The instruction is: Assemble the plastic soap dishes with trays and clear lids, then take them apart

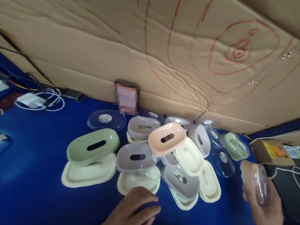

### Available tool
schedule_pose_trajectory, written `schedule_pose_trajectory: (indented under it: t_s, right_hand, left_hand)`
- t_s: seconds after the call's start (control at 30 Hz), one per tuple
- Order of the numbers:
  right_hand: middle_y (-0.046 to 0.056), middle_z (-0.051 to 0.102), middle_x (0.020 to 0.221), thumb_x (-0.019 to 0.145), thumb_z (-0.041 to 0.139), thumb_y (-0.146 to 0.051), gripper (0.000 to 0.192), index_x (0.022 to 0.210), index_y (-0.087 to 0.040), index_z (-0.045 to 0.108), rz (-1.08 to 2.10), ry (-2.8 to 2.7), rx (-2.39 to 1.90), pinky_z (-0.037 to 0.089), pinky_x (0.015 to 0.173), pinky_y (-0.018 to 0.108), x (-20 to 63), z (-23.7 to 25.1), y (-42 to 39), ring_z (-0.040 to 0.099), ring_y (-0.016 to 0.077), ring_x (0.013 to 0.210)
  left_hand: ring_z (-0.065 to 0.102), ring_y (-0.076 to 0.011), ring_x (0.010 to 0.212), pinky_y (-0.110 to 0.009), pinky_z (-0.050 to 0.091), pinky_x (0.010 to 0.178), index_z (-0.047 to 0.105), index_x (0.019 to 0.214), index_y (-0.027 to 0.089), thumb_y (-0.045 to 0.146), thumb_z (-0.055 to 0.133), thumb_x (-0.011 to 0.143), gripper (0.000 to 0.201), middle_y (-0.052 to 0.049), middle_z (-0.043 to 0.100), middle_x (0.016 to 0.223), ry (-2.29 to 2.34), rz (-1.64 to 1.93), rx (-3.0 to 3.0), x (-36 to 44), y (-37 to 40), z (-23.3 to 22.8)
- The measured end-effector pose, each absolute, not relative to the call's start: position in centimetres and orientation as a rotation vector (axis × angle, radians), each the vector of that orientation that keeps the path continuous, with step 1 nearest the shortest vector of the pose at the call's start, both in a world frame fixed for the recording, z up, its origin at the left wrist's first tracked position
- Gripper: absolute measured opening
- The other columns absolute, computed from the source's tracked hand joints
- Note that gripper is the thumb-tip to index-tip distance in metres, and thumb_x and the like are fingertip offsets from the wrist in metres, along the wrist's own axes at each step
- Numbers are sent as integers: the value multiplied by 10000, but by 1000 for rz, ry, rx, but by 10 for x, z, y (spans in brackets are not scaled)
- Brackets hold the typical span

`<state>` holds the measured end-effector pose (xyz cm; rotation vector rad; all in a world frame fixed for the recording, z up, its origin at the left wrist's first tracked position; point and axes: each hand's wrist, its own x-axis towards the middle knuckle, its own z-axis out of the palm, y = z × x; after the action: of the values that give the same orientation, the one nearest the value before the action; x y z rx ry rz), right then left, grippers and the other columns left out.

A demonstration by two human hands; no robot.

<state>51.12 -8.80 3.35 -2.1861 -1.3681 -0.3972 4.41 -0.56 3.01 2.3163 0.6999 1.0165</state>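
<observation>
My right hand [266, 210] grips a peach soap box [249, 175] with a clear lid [262, 184] on it, tilted on its side at the table's right edge. My left hand [132, 214] is open above the front of the table, fingers curved and apart. Just beyond it lies a cream oval tray [131, 184], partly under a grey slotted tray [125, 157]. To the left, a green slotted tray [77, 150] rests on another cream tray [88, 174]. A peach slotted tray [154, 139] tops the middle pile, beside a cream piece [188, 157].
Clear oval lids [95, 119] with round stickers lie at the back, and a lidded green box [230, 146] at the right. A phone-like screen [126, 98] leans on the cardboard wall [93, 37]. White cables [56, 101] and a small carton [270, 151] flank the blue table [32, 170].
</observation>
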Motion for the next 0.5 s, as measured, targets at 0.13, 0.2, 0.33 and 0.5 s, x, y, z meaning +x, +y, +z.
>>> schedule_pose_trajectory:
  t_s: [0.13,0.2,0.33,0.5]
  right_hand:
    - [146,531,1631,929,727,-643,866,1689,-426,373,-55,-1704,-1880,503,1160,695,443,57,-53,532,479,1483]
    - [134,430,1711,959,740,-594,864,1704,-401,347,112,-2003,-1635,513,1186,633,405,76,-18,481,433,1537]
    - [107,368,1757,950,751,-643,923,1722,-406,302,326,-2338,-1240,477,1236,565,346,114,55,415,383,1591]
    - [102,447,1719,1069,596,-588,743,1719,-356,320,461,-2164,-1137,447,1262,524,338,121,121,453,317,1578]
  left_hand:
    - [664,-241,1337,-351,596,1097,589,1444,231,175,626,1061,389,-139,666,1426,723,1026,2339,40,16,47]
    - [575,-324,1467,-481,569,1156,512,1528,277,292,733,1031,544,-165,553,1581,747,1091,2284,49,38,50]
    - [535,-397,1504,-579,563,1150,273,1664,318,614,832,905,988,-206,420,1688,702,1129,1762,76,91,57]
    - [547,-372,1479,-549,524,1197,370,1601,302,608,900,820,992,-156,459,1649,778,1195,1474,74,131,65]
